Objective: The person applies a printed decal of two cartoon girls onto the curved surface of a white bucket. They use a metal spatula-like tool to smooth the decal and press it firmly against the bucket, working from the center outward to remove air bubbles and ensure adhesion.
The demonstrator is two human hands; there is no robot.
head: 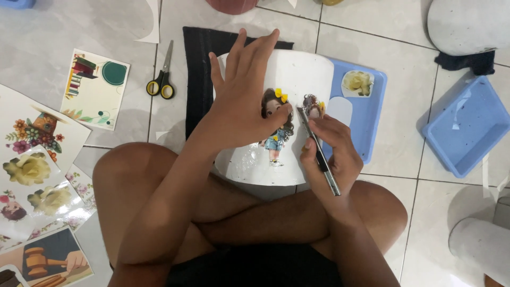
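Observation:
My left hand (244, 90) lies flat on a white rounded pot (297, 69) resting against my crossed legs, its thumb pressing beside a cut-out picture of a girl with a yellow bow (276, 125) stuck on the pot. My right hand (332, 151) grips a slim metal cutter knife (319, 154), with its tip near the girl picture's right edge. A second small doll picture (313, 106) sits just above my right fingers.
Black-and-yellow scissors (162, 79) lie on the tiles at left, a black cloth (199, 58) under the pot. Printed picture sheets (93, 87) spread at far left. A blue lid (366, 117) with cut-outs lies right of the pot, a blue tray (467, 127) farther right.

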